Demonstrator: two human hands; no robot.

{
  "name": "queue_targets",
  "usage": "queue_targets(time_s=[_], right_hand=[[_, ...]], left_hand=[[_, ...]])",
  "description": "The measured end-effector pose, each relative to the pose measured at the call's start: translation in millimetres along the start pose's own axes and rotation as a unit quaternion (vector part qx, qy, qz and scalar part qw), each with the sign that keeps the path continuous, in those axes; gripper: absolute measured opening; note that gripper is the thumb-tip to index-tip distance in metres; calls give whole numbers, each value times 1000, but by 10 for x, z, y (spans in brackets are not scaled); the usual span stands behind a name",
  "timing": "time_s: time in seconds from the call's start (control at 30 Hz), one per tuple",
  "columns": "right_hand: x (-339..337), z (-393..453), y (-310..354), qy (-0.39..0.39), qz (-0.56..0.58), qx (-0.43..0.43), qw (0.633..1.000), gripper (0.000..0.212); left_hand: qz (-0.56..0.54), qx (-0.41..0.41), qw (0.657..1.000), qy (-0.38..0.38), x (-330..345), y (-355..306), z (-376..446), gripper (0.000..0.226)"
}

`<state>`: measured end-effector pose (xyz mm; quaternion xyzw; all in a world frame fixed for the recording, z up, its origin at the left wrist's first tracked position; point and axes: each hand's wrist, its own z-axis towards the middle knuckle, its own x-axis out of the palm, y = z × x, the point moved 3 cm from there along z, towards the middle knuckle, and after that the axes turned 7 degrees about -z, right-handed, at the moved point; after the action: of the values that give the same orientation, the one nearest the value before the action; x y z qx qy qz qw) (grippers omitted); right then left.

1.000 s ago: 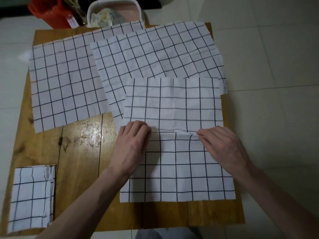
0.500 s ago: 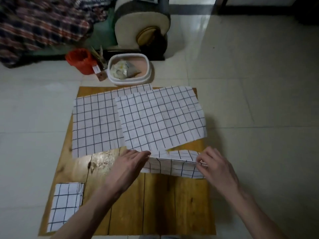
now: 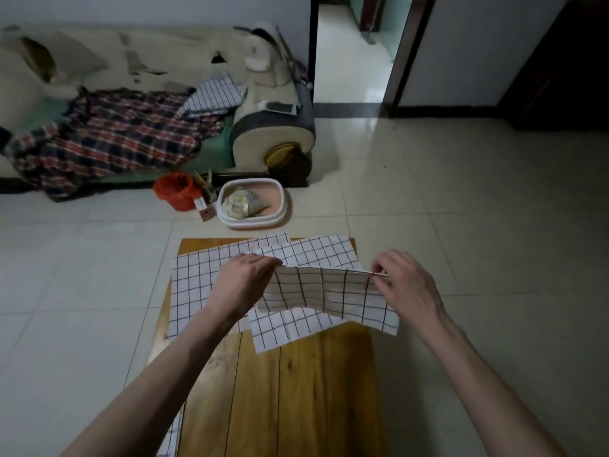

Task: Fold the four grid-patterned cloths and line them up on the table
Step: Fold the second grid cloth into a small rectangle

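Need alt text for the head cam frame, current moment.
Both hands, left hand and right hand, pinch a grid-patterned cloth by its top edge, lifted above a wooden table. Two more grid cloths lie flat behind it; a sofa stands beyond.

I see a dim room; daylight glares off the floor tiles [image 3: 359, 94] at the far doorway, edges bend, sofa [image 3: 99, 77] blurred.
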<state>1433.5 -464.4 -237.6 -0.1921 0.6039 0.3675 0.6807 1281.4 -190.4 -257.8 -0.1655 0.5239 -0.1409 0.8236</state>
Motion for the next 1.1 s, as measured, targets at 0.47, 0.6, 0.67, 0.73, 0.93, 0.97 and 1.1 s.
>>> queue_targets(time_s=[0.47, 0.6, 0.67, 0.73, 0.93, 0.97, 1.1], right_hand=[[751, -714, -107, -14, -45, -22, 999, 35], [1365, -974, -136, -7, -35, 13, 999, 34], [1712, -1144, -148, -2, -35, 22, 999, 39], [2059, -1298, -172, 11, -31, 37, 999, 42], [2979, -1666, -312, 56, -62, 64, 994, 47], [3112, -1722, -332, 65, -67, 64, 994, 48], [3501, -1944, -422, 99, -82, 61, 990, 49]], left_hand=[[-7, 0, 1000, 16, 655, -32, -988, 29], [-6, -56, 998, 42, 1144, 188, -1425, 36], [-4, -79, 995, 54, 1422, 279, -1652, 32], [-4, -92, 995, 47, 1706, 371, -1870, 27], [-38, -90, 994, 39, 2458, 602, -2345, 38], [-40, -97, 993, 47, 2551, 632, -2417, 36], [-53, -123, 985, 109, 2850, 711, -2707, 55]])
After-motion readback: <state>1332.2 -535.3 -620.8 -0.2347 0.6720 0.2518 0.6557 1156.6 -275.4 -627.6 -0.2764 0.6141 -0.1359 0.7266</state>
